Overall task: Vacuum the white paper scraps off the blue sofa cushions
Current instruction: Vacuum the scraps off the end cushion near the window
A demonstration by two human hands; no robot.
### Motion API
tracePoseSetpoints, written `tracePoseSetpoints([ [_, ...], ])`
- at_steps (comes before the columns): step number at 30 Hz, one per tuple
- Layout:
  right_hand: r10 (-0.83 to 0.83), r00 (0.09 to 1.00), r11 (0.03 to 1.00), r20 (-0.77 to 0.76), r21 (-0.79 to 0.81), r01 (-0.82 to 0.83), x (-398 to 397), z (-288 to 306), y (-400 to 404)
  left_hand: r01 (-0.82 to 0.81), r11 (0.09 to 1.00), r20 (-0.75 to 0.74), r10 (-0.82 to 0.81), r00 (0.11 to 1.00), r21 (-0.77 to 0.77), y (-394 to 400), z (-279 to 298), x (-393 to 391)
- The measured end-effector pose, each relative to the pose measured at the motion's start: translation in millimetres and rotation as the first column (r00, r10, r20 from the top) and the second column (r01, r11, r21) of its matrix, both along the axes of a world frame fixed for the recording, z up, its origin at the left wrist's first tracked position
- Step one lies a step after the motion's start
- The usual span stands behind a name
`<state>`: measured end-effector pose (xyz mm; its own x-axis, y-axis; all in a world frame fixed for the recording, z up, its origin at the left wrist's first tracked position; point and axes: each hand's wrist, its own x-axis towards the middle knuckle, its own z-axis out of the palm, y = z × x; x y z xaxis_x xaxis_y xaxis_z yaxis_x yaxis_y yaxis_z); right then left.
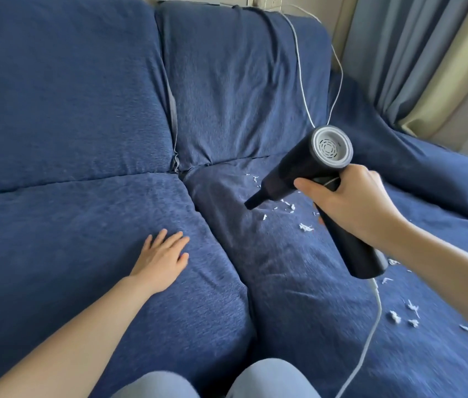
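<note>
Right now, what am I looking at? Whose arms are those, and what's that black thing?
The camera sits on a person's head, looking down, so the arms are theirs. The right hand grips a black handheld vacuum, its thin nozzle pointing down at a blue sofa cushion. Little white paper scraps lie on that cushion, some by the nozzle, more nearer the person. The left hand rests flat on the neighbouring cushion, holding nothing. A white cord trails from the vacuum's handle.

Nubby matt blue cloth cushions (83, 225), matt black plastic vacuum (299, 173), shredded white paper scraps (305, 227).
</note>
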<state>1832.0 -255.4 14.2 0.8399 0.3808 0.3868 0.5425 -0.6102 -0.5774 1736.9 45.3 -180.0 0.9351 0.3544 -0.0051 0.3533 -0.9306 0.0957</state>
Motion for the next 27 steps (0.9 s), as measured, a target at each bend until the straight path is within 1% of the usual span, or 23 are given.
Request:
tracePoseSetpoints([
  [2, -0.024, 0.999, 1.000, 0.022, 0.009, 0.024, 22.4, -0.3, 7.2, 0.124, 0.992, 0.009, -0.124, 0.992, 0.004, -11.7, -2.3, 22.8],
  [4, -0.033, 0.999, 0.999, 0.036, 0.026, 0.032, 44.5, -2.9, 18.7, 0.197, 0.980, 0.023, -0.196, 0.980, -0.007, -19.7, -3.5, 49.0],
  [11, -0.121, 0.993, 0.990, -0.013, 0.072, 0.122, 125.9, -22.3, 73.5, 0.310, 0.948, 0.121, -0.300, 0.946, -0.069, -4.3, 0.9, 159.6],
  [15, -0.145, 0.989, 0.984, -0.037, 0.098, 0.148, 160.2, -36.4, 102.4, 0.318, 0.944, 0.197, -0.296, 0.935, -0.089, 8.4, -4.8, 208.7],
  [18, -0.142, 0.985, 0.980, -0.102, 0.125, 0.154, 172.8, -41.8, 115.4, 0.310, 0.941, 0.250, -0.271, 0.930, -0.136, 10.7, -13.9, 234.5],
  [20, -0.147, 0.983, 0.981, -0.112, 0.114, 0.159, 177.4, -44.3, 118.0, 0.325, 0.931, 0.303, -0.265, 0.915, -0.167, 12.7, -25.9, 240.9],
  [24, -0.179, 0.980, 0.977, -0.084, 0.099, 0.187, 179.8, -38.1, 109.6, 0.347, 0.924, 0.454, -0.244, 0.857, -0.160, 21.0, -50.1, 239.1],
  [27, -0.217, 0.973, 0.973, -0.078, 0.067, 0.222, 174.5, -32.2, 95.4, 0.370, 0.919, 0.452, -0.274, 0.849, -0.137, 23.9, -53.1, 236.0],
])
